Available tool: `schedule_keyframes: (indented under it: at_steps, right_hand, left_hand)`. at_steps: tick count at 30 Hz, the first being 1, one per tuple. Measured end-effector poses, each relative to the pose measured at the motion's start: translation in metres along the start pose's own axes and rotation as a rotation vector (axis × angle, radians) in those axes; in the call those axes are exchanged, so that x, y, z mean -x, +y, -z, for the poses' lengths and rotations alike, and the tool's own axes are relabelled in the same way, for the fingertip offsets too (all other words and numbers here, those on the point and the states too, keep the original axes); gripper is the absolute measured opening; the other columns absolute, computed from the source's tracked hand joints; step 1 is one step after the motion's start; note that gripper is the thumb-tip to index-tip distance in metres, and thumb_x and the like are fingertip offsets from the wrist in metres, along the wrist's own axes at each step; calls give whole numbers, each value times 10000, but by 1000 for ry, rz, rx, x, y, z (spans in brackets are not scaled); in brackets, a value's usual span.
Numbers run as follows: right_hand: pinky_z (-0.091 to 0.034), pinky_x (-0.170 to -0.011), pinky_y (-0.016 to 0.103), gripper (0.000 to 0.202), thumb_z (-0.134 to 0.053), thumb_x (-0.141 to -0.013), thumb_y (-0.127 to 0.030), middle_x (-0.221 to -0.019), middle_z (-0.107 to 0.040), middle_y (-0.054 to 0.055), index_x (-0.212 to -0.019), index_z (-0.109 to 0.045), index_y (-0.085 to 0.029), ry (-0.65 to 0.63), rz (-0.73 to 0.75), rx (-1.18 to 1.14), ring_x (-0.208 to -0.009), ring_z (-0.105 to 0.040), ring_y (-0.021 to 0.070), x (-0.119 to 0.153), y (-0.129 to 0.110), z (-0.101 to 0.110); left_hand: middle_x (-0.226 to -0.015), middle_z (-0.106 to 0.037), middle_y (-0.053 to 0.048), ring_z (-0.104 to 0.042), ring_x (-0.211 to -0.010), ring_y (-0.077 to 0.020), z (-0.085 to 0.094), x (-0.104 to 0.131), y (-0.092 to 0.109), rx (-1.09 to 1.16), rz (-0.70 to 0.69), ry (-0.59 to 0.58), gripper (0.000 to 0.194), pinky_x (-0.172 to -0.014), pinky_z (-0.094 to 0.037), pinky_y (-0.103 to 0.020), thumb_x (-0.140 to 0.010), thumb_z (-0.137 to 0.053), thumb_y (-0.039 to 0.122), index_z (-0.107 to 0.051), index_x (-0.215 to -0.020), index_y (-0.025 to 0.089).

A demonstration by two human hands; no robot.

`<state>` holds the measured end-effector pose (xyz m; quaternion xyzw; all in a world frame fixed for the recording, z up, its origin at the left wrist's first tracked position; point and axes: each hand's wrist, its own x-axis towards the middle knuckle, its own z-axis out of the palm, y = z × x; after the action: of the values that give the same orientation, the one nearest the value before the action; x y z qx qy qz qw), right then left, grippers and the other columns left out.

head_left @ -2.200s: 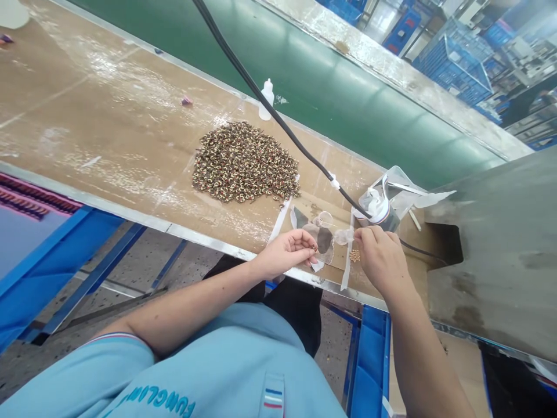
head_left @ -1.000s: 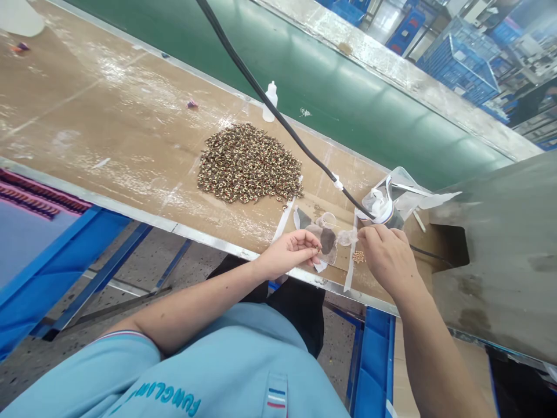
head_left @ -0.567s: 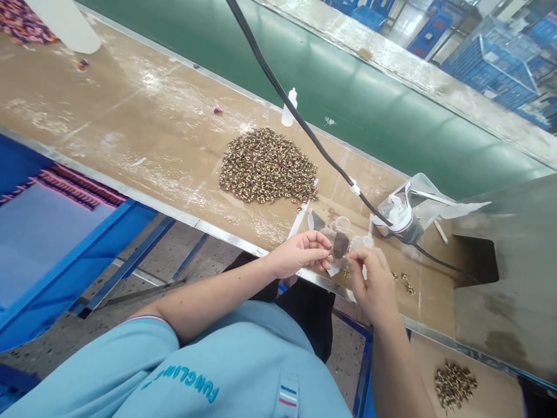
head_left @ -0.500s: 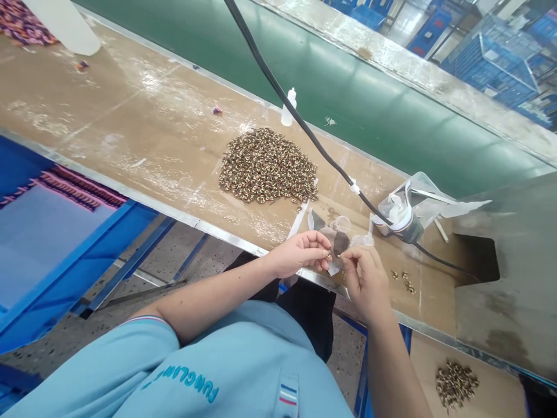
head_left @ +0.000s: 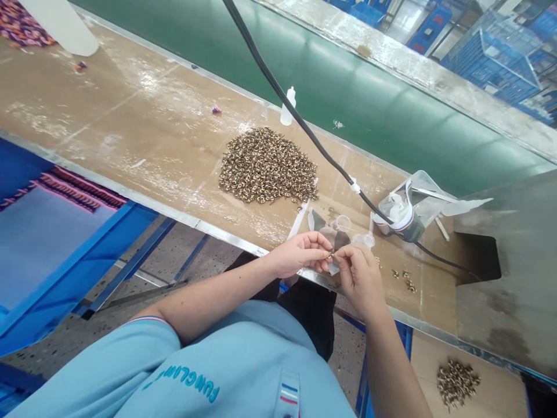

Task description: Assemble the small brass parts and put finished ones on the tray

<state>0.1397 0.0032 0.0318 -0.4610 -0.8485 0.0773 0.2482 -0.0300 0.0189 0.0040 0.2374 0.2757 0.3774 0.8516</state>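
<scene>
My left hand [head_left: 302, 253] pinches a small gold-coloured piece [head_left: 330, 255] between thumb and forefinger, over the table's front edge. My right hand [head_left: 363, 281] is closed in a pinch, its fingertips meeting that same piece from the right. Whether the right fingers hold a separate part is too small to tell. Just behind the hands lie clear plastic cups [head_left: 343, 223] and a dark grey patch of material [head_left: 340, 239]. A large heap of small gold-and-dark pieces [head_left: 267, 165] is spread on the table to the left. Several loose ones [head_left: 409, 284] lie right of my right hand.
A white squeeze bottle [head_left: 288, 107] stands behind the heap, beside the green conveyor belt [head_left: 378, 133]. A black cable [head_left: 278, 90] hangs across the view. At right are a bag-lined container [head_left: 402, 215] and a metal housing [head_left: 509, 232]. Another small heap [head_left: 458, 382] lies lower right.
My right hand has moved left, and its fingertips now meet the piece in my left hand. My left hand stays nearly still. A white scrap on the green belt has shifted slightly right.
</scene>
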Motion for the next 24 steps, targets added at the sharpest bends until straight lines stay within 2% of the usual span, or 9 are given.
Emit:
schedule_keyframes:
  at_steps: [7, 19, 24]
  right_hand:
    - [-419, -722, 279, 83, -459, -912, -175, -824, -594, 19, -850, -498, -213, 7, 66, 68, -807, -540, 147, -1, 0, 1]
    - [-456, -723, 263, 106, -454, -905, -156, -828, -593, 31, -869, -541, -205, 106, 57, 59, -789, -556, 138, 3, -1, -11]
    - [-468, -718, 259, 111, -466, -906, -172, -828, -600, 28, -876, -569, -204, 100, 36, 47, -789, -569, 135, 5, 0, -9]
  left_hand:
    - [-603, -641, -1, -611, -541, -89, 1, 0, -1, -2, 10, 4, 379, -568, -455, -208, -614, -802, 294, -537, -825, 124]
    - [-580, -651, -13, -631, -547, -112, 2, -3, -2, 41, 3, -2, 445, -558, -481, -221, -562, -832, 336, -534, -808, 115]
    - [-589, -653, -5, -630, -549, -107, 1, -3, -4, 24, -23, 2, 432, -556, -482, -216, -584, -817, 339, -524, -816, 123]
